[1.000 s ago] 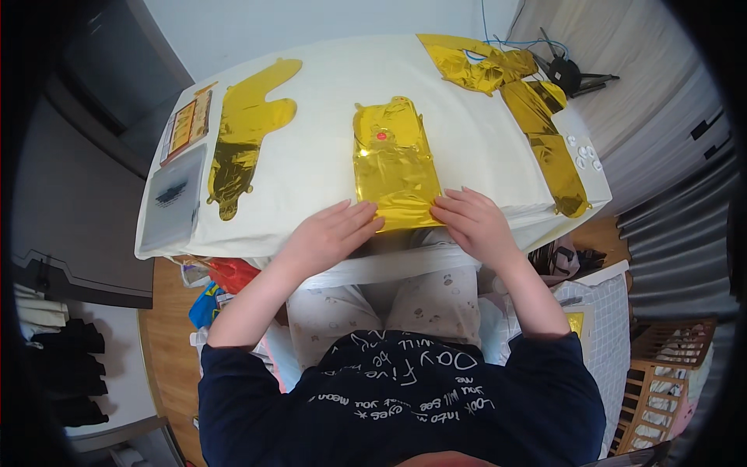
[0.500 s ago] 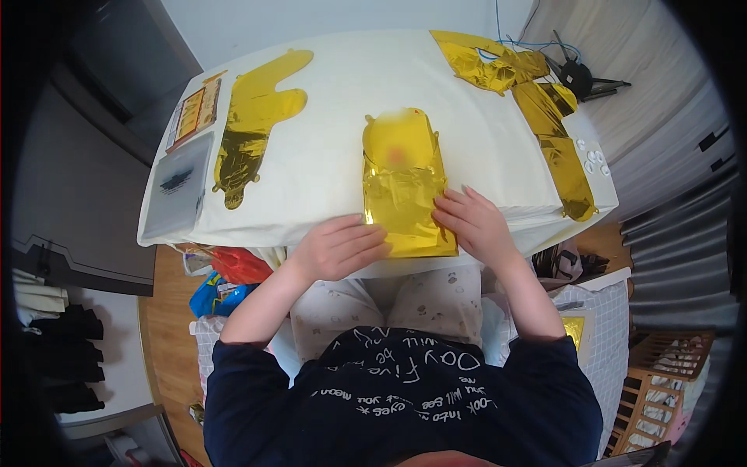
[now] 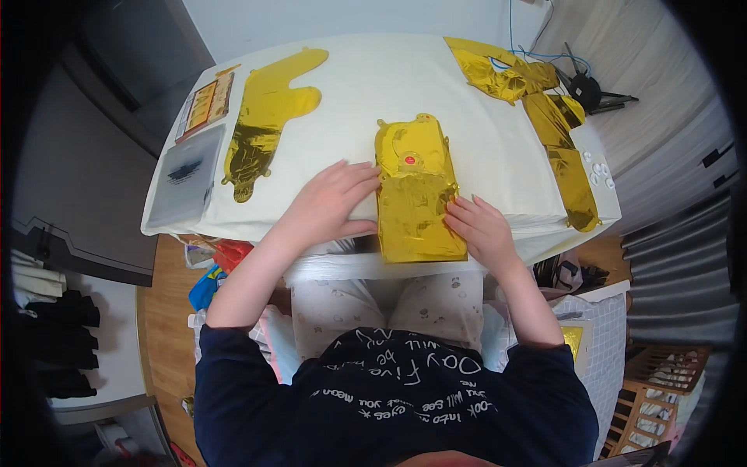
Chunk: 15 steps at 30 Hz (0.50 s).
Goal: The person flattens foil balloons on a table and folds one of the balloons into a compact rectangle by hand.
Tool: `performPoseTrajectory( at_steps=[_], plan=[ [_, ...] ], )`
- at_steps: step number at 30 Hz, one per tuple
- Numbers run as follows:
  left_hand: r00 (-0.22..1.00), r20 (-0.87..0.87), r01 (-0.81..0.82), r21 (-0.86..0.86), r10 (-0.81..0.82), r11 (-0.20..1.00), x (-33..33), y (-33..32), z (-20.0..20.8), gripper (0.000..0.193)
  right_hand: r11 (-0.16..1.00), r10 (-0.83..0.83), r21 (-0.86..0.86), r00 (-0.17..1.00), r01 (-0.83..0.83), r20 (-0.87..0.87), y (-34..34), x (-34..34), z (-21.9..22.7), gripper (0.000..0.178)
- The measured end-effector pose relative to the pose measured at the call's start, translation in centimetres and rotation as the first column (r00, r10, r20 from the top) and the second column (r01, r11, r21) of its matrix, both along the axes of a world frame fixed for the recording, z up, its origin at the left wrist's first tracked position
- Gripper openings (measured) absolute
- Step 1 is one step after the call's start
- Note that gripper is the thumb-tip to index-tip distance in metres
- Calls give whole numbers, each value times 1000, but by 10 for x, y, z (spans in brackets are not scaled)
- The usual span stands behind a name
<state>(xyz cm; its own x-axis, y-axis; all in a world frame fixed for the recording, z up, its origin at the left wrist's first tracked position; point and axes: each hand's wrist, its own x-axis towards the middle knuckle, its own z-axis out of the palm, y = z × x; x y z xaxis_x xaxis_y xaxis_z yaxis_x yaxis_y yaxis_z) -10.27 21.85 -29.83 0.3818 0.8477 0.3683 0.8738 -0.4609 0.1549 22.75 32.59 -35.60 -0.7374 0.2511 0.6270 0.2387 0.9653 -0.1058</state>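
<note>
A folded gold foil balloon (image 3: 420, 210) lies flat on the cream-covered table, its near end at the front edge. There is a small red round mark on its upper part. My left hand (image 3: 333, 202) rests along its left side, fingers stretched and tips touching the foil's edge. On the opposite side, my right hand (image 3: 478, 229) lies with its fingers extended over the right edge of the foil. Both hands are open, neither gripping anything.
Another flat gold foil balloon (image 3: 257, 117) lies at the left, beside a grey translucent sleeve (image 3: 187, 183) and a printed card (image 3: 205, 107). More gold foil (image 3: 554, 121) runs down the right side, near several small white rings (image 3: 599, 173). A black-legged object (image 3: 585, 93) stands beyond.
My left hand has moved up and off the foil's near left part to its left edge. The red mark, blurred before, now shows sharply. The view has shifted slightly.
</note>
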Motion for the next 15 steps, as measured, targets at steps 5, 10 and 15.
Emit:
performPoseTrajectory(
  at_steps=[5,10,15],
  plan=[
    [992,-33,119,-81,-122,990,-6,12,-4,59,1000,20,23,1000,-21,16,3,-1,3,37],
    [988,-50,141,-127,-148,982,-7,15,-6,54,999,24,-28,992,-21,123,6,1,18,44],
    [980,-105,172,3,-171,985,-4,15,-4,48,996,63,-70,988,-54,144,11,-3,34,41]
  ],
)
